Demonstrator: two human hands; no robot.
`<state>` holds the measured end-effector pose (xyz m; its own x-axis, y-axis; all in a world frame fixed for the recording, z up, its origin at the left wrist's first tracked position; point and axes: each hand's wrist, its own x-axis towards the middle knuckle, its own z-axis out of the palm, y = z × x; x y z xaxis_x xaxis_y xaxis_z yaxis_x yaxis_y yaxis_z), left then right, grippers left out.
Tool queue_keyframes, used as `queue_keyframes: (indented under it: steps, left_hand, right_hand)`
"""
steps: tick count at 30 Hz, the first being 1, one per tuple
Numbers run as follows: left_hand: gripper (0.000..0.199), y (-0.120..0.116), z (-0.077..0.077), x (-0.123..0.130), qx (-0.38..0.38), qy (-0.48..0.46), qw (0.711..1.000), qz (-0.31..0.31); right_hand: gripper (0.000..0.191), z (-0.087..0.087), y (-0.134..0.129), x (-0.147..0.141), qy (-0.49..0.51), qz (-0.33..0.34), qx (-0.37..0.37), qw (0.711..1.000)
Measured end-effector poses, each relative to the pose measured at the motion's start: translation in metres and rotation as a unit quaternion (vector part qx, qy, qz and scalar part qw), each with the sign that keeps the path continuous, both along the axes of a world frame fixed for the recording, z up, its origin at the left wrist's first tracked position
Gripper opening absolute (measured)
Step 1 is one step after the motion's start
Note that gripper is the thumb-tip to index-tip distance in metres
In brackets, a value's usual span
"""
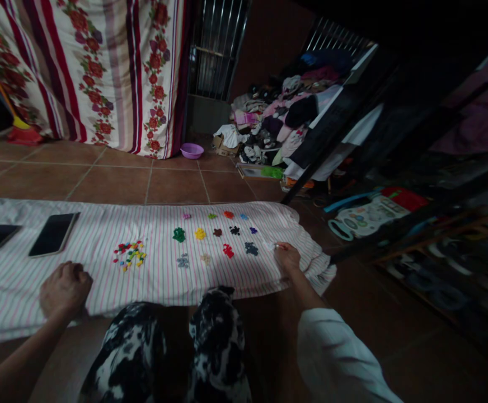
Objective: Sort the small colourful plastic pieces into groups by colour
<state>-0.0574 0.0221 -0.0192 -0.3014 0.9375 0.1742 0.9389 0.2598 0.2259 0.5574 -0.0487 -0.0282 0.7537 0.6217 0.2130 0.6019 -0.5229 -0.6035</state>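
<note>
My right hand [287,257] is at the right part of the striped cloth, fingertips pinched on a small white piece [275,246]. Around it, other whitish bits are hard to make out against the cloth. Left of that hand lie small heaps sorted by colour, among them dark grey pieces [251,248], red pieces [228,250], black pieces [234,230], yellow pieces [200,234] and dark green pieces [179,234]. A mixed-colour pile [130,254] is spread farther left. My left hand [65,286] rests on the cloth beside this pile, fingers curled in; its palm is hidden.
Two phones [54,235] lie on the striped cloth [97,218] at the left. Below its near edge are my knees in black-and-white fabric [216,341]. Beyond are a tiled floor, a purple basin [192,150], a heap of clothes [277,112] and a floral curtain [118,73].
</note>
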Motion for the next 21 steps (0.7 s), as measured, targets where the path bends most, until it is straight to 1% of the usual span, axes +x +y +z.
queue_keyframes:
  steps: [3,9,14,17,21]
  left_hand:
    - [0.034,0.001,0.000,0.000,-0.018,0.042,0.999,-0.003]
    - [0.034,0.004,0.000,-0.001,-0.023,0.037,0.999,-0.002]
    - [0.034,0.003,0.001,0.002,-0.023,0.052,0.998,0.007]
    - [0.034,0.002,0.002,0.005,-0.008,0.052,0.999,0.012]
    - [0.032,0.003,0.003,0.004,-0.029,0.030,0.999,0.016]
  right_hand:
    - [0.027,0.002,0.005,0.003,0.049,-0.037,-0.009,0.998]
    - [0.027,0.000,0.016,0.008,0.045,0.006,-0.005,0.999]
    - [0.028,-0.001,0.023,0.010,0.002,0.057,-0.012,0.998]
    - [0.030,-0.001,0.025,0.009,-0.013,0.067,-0.034,0.997]
    - [0.034,-0.002,0.027,0.008,-0.021,0.072,-0.060,0.995]
